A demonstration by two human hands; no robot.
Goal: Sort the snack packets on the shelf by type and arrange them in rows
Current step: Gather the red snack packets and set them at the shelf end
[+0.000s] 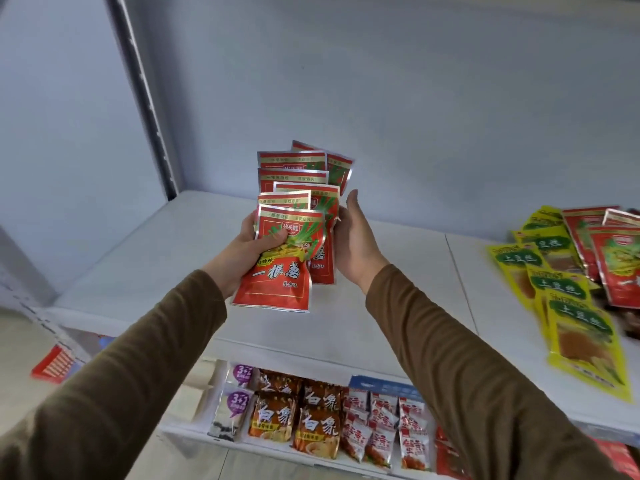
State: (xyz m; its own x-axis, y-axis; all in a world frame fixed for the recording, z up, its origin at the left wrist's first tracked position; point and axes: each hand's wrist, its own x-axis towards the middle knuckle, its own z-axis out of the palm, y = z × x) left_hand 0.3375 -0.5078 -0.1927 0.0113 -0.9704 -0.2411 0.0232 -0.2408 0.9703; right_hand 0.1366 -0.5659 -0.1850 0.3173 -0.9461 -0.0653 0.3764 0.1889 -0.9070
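From the head view, you've got a fanned stack of red packets up in the air over the bare left part of the white shelf, so I'd say you're mid-collect on the red type, squaring the bunch up before it goes down. Your left hand is clamped around the stack with the thumb over the front packet, and your right hand is open-ish, palm pressed to the stack's right edge. Over on the right of the shelf there's a mixed pile: yellow packets overlapping more red ones, not in rows yet. Next move probably wants the stack tapped even, then laid out as a row on that bare stretch, well apart from the yellows. The lower shelf looks sorted already.
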